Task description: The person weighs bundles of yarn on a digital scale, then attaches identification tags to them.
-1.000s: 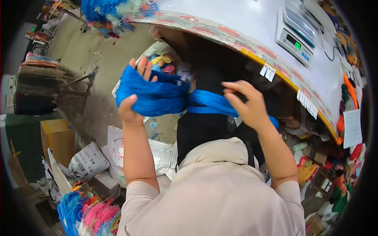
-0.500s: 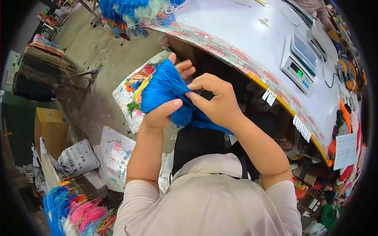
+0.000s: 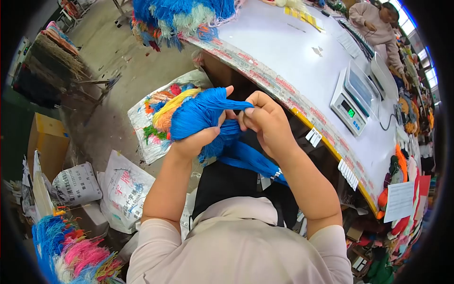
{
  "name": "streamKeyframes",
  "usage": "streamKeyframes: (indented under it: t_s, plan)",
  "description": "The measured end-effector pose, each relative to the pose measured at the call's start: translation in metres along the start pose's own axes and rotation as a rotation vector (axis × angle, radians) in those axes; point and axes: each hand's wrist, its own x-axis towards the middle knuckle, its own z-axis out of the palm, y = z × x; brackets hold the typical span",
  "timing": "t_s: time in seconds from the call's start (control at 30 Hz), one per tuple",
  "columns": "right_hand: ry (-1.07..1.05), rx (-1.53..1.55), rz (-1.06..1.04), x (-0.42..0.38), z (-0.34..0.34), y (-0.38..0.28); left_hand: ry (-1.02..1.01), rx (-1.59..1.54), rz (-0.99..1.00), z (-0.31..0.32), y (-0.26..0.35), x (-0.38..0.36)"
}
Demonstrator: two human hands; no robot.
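A thick bundle of blue thread (image 3: 196,116) is held over my lap, in front of the table's edge. My left hand (image 3: 201,137) is wrapped round its lower side, thumb on top and fingertips showing beyond it. Between the thumb and fingers of my right hand (image 3: 267,118) a thin strand group, pulled out to the right, is pinched. The rest of the blue thread (image 3: 250,158) hangs down towards my right thigh, with white ties near its end.
A white table (image 3: 279,42) bears a digital scale (image 3: 352,99) and a heap of blue and white yarn (image 3: 189,16). Colourful yarn (image 3: 161,111) lies on a white sack on the floor. Another person (image 3: 378,28) is at the far right. Bags and a cardboard box (image 3: 49,142) stand left.
My right hand has closed on a strand group and drawn it to the right, away from the bundle. My left fingers have curled in. The view has shifted, showing more of the other person.
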Motion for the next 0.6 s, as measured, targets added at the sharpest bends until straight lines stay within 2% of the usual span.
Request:
streamKeyframes:
  t_s: [0.07,0.13,0.2,0.23,0.27,0.3,0.33,0.37,0.4,0.43,0.47,0.5,0.53,0.57,0.6]
  plan:
    - [-0.112,-0.325,0.023,-0.001,0.004,-0.018,0.115,-0.306,-0.095,0.005,0.001,0.000]
    - [-0.237,-0.511,0.047,0.003,0.002,-0.029,0.119,-0.379,-0.068,0.008,0.002,0.004]
    - [-0.277,-0.543,0.176,0.005,0.006,-0.055,-0.024,-0.526,-0.166,0.003,0.001,0.004]
    - [-0.179,-0.510,0.266,0.006,-0.002,-0.064,-0.101,-0.625,-0.275,-0.003,0.001,0.003]
    - [-0.190,-0.383,0.163,0.010,-0.015,-0.075,-0.182,-0.688,-0.326,-0.014,-0.004,-0.003]
    - [-0.191,-0.246,0.064,0.016,-0.035,-0.091,-0.179,-0.766,-0.344,-0.024,-0.007,-0.011]
    - [-0.042,-0.174,-0.018,0.021,-0.049,-0.113,-0.175,-0.844,-0.363,-0.035,-0.010,-0.019]
    - [-0.097,0.011,-0.055,0.024,-0.073,-0.144,-0.170,-0.922,-0.382,-0.045,-0.013,-0.028]
    - [-0.028,0.073,-0.168,0.023,-0.095,-0.176,-0.095,-0.938,-0.399,-0.069,-0.026,-0.046]
    - [-0.062,0.080,-0.260,0.022,-0.122,-0.213,-0.142,-0.985,-0.326,-0.099,-0.046,-0.064]
    - [-0.074,0.110,-0.315,0.020,-0.152,-0.250,-0.036,-1.017,-0.312,-0.118,-0.052,-0.084]
    - [-0.194,0.081,-0.314,0.016,-0.193,-0.299,0.107,-1.032,-0.310,-0.135,-0.057,-0.103]
    - [0.016,-0.005,-0.421,0.005,-0.213,-0.341,0.191,-1.022,-0.312,-0.150,-0.057,-0.116]
    - [-0.102,0.080,-0.330,-0.001,-0.255,-0.388,0.189,-1.062,-0.312,-0.168,-0.062,-0.127]
    - [0.021,-0.061,-0.401,-0.011,-0.278,-0.429,0.189,-1.102,-0.310,-0.186,-0.070,-0.137]
